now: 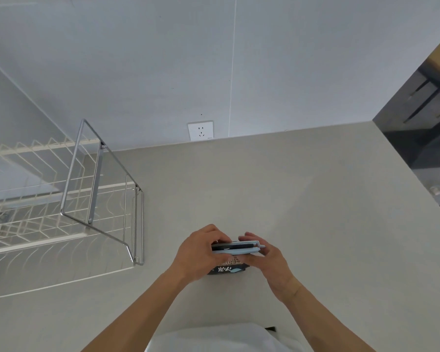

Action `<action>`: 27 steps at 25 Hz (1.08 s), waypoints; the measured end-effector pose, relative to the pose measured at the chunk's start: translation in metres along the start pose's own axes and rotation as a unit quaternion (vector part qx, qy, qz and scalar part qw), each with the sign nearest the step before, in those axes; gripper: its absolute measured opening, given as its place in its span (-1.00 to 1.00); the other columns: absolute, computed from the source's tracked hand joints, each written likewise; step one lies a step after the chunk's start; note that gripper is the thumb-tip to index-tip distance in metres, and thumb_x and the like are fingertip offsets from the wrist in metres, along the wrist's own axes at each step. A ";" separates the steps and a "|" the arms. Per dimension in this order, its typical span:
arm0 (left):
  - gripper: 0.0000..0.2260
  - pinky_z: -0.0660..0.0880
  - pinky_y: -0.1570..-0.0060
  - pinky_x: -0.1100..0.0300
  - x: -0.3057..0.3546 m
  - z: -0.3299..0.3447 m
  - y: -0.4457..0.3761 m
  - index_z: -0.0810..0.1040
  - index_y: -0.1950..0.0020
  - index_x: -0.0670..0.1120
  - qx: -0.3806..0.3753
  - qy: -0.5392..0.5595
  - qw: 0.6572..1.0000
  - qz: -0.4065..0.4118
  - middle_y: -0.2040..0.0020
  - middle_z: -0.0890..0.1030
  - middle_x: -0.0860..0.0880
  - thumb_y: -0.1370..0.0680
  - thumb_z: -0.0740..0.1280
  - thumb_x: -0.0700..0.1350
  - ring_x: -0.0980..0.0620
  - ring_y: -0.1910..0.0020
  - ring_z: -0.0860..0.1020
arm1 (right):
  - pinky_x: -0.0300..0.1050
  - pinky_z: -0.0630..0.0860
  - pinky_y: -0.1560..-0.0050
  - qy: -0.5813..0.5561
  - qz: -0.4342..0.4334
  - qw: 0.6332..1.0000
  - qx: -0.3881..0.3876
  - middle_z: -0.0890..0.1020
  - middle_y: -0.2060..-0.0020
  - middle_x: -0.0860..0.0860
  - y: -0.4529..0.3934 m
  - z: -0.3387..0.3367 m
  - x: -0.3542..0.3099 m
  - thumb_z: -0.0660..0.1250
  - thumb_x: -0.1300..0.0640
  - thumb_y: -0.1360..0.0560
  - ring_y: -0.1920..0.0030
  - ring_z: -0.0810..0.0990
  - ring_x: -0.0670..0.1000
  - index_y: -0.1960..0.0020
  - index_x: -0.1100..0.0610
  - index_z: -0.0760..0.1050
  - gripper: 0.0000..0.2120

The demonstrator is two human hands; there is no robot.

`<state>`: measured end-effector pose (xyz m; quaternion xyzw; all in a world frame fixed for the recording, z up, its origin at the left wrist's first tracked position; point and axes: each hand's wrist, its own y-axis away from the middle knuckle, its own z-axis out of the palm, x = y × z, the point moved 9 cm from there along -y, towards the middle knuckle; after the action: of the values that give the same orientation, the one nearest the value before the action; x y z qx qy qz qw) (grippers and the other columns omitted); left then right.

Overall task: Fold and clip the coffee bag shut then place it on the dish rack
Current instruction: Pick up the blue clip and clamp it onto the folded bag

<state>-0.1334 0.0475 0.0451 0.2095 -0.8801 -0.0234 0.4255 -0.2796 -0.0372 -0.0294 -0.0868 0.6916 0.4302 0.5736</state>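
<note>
A pale grey countertop (277, 186) fills the lower part of the view and meets a light wall (163, 59) along its far edge. One dish rack (69, 204) stands at about nine o'clock, a white wire rack in a steel frame with two tiers; nothing shows on the tiers. One white wall socket (200, 130) sits at twelve o'clock, just above the counter's back edge.

Two bare forearms reach in from six o'clock and converge near the centre. The left hand (197, 255) is curled, its fingers wrapped over the left end of the bag's top; the right hand (267, 257) is half closed, its fingertips (249, 236) resting behind the clip and its thumb pressing in front.

One coffee bag (226, 268), dark with white print, stands on the counter between the hands, at about five o'clock from the socket and well apart from the rack. One light blue clip (235, 247), a long bar type, lies across the bag's folded top. Its two bars are close together; whether it is latched cannot be told.
</note>
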 end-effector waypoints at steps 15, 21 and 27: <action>-0.77 0.58 -0.01 0.06 -0.018 0.004 0.003 0.65 0.00 0.09 0.020 0.046 0.997 -0.057 0.06 0.66 0.16 -0.37 0.52 -0.07 0.18 0.06 0.61 | -0.43 0.39 0.11 0.216 -0.114 0.968 0.062 0.64 0.07 -0.16 0.009 -0.026 -0.034 0.56 0.05 -0.31 0.05 0.48 -0.39 0.19 -0.37 0.60 -0.70; -0.76 0.59 0.02 0.03 -0.024 0.003 0.004 0.65 0.04 0.14 0.031 0.062 0.995 -0.077 0.12 0.68 0.17 -0.33 0.52 -0.05 0.20 0.10 0.62 | -0.40 0.38 0.11 0.216 -0.139 0.963 0.081 0.62 0.12 -0.17 0.010 -0.025 -0.037 0.56 0.09 -0.32 0.06 0.52 -0.33 0.21 -0.35 0.59 -0.68; -0.77 0.60 0.01 0.02 -0.025 0.002 0.004 0.65 0.02 0.12 0.032 0.065 0.994 -0.078 0.11 0.68 0.16 -0.34 0.53 -0.03 0.18 0.10 0.62 | -0.57 0.38 0.12 0.222 -0.144 0.957 0.115 0.53 0.07 -0.14 0.013 -0.022 -0.035 0.54 0.09 -0.34 0.03 0.51 -0.30 0.19 -0.29 0.59 -0.74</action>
<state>-0.1227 0.0609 0.0260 0.2918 -0.8319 -0.0142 0.4718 -0.2920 -0.0580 0.0072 -0.2119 0.8266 0.2304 0.4676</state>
